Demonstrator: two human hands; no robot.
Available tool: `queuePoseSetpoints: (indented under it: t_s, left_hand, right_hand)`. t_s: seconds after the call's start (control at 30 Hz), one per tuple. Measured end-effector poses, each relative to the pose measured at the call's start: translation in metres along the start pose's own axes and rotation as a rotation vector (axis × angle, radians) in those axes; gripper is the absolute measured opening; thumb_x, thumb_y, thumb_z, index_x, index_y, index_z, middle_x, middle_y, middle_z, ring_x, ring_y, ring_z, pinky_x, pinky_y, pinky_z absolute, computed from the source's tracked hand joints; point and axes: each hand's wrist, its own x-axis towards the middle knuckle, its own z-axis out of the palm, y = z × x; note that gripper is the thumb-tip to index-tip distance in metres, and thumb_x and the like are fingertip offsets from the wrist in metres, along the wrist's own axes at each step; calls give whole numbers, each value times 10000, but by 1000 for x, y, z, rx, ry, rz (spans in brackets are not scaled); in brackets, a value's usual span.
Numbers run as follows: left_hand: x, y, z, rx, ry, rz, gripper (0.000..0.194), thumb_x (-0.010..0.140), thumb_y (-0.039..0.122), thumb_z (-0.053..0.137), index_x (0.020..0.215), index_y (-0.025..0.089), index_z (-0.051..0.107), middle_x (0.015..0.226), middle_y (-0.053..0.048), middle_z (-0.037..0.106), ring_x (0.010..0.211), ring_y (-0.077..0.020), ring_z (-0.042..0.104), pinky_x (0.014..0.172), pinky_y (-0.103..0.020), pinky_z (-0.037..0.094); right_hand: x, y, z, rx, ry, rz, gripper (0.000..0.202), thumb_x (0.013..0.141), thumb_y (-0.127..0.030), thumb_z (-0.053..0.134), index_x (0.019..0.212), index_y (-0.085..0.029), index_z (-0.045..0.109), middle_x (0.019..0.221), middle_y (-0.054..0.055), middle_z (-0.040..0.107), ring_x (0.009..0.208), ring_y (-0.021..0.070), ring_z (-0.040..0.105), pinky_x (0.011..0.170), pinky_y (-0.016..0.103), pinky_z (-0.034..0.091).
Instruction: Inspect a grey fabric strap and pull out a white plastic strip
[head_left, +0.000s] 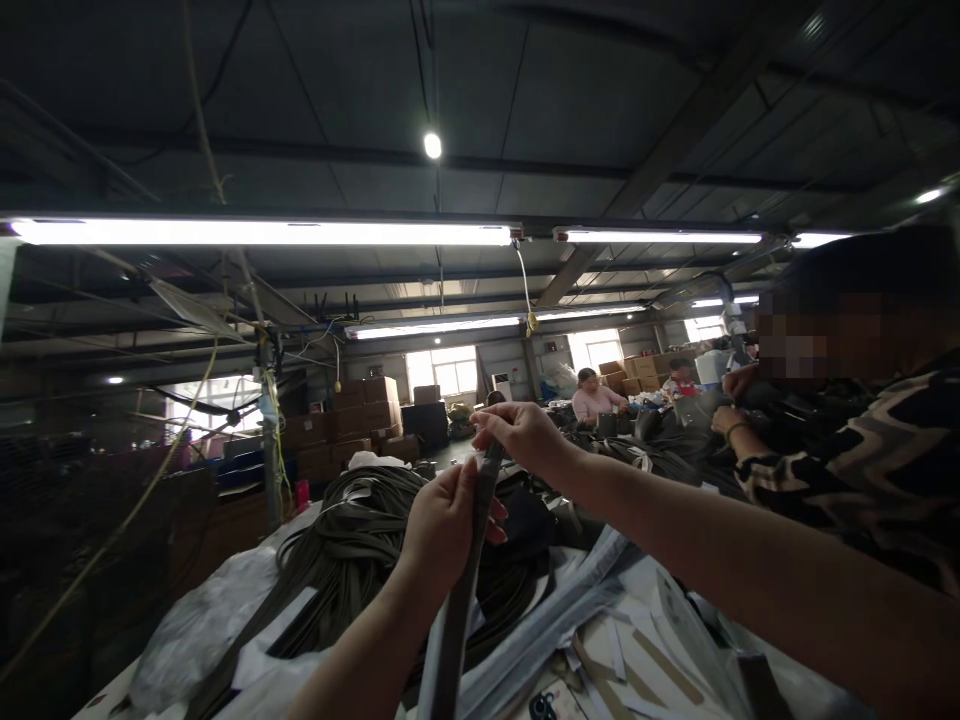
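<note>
Hands raise a long grey strap (466, 560) above a cluttered table (660, 640): the right hand (517, 432) pinches its top end, the left hand (441, 525) grips lower down. Strap looks light and limp, best held pinched flat near the ends. Coiled straps (352, 540) lie behind.

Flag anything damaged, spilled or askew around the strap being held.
Nothing stands out. Both hands, left hand and right hand, hold the grey strap taut and upright; the heap of dark straps is loose, but none looks torn.
</note>
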Motion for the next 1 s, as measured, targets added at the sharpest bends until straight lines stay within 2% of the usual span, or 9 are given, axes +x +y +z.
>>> queuePoseSetpoints:
  t_s: [0.1,0.27,0.47,0.67,0.73,0.8,0.87,0.93,1.0]
  left_hand:
    - [13,9,3,33,16,35,499,848,633,480,677,180,600,498,10,660,356,-115,599,337,-159,380]
    - [19,5,6,99,33,59,459,906,561,449,648,194,547,421,54,572,266,-84,496,284,-143,318]
    - [17,-5,11,118,45,79,437,927,516,431,648,197,539,424,55,565,269,-85,497,275,-143,330]
    - [15,-1,2,134,113,124,450,923,520,460,630,194,559,411,57,536,277,-76,474,276,-137,333]
    - [11,2,1,86,133,142,461,913,556,480,637,194,552,421,59,537,287,-75,471,286,-140,346]
    - [4,0,0,1,105,101,482,868,624,526,641,198,541,411,63,534,270,-86,462,272,-156,338]
    - [-6,-8,-2,-90,29,24,511,819,682,557,657,197,557,442,36,598,312,-121,538,305,-183,405]
    - [-22,-26,-9,-16,-29,-46,535,903,669,413,857,191,647,671,-31,754,571,-181,716,486,-218,553]
    - [-44,-49,-21,376,-34,-217,524,1008,535,244,1137,219,641,927,-38,796,837,-181,752,717,-253,605]
  right_hand:
    - [-10,-1,8,-76,-42,-64,204,882,-317,631,801,-182,762,612,4,679,657,166,640,662,276,498]
    - [-7,-4,-1,-140,-44,-102,305,858,-312,688,1149,-222,704,803,12,734,831,197,663,802,313,483]
    - [-14,2,2,-89,-155,-42,218,904,-247,566,840,-170,759,717,24,706,728,177,642,743,294,481]
    - [-37,19,3,117,-170,145,198,821,-242,562,957,-197,698,909,31,719,729,144,650,594,219,501]
    - [-64,35,16,123,-343,264,220,701,-231,696,916,-187,686,774,11,700,591,137,625,497,207,476]
    - [-101,52,38,169,-677,433,344,610,-256,809,918,-181,676,640,-23,656,499,127,593,461,201,468]
    - [-135,64,60,300,-964,570,362,684,-422,798,898,-157,675,594,-12,639,502,128,608,485,201,488]
    - [-151,70,70,433,-1015,639,446,773,-566,708,877,-133,677,610,22,656,527,138,638,506,203,507]
    - [-139,72,59,492,-859,669,463,816,-581,680,935,-133,681,686,46,697,539,146,661,506,209,526]
